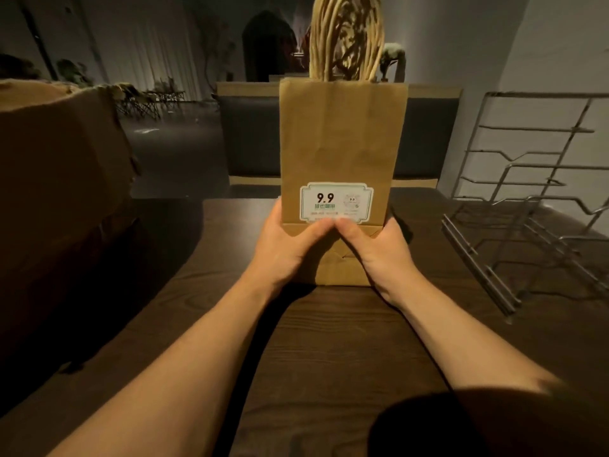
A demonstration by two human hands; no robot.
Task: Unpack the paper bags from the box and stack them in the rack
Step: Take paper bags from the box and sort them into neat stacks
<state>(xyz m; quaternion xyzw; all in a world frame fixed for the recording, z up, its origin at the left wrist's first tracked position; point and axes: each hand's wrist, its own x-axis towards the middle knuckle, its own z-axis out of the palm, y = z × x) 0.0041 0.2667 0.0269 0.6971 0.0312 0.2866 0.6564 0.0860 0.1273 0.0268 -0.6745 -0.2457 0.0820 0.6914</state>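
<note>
While upright, bags [339, 136] between hands [290, 245].

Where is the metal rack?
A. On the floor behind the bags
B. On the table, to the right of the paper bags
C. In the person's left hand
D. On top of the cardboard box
B: the wire rack stands on the dark wooden table, right of the paper bags that both hands hold upright.
</note>
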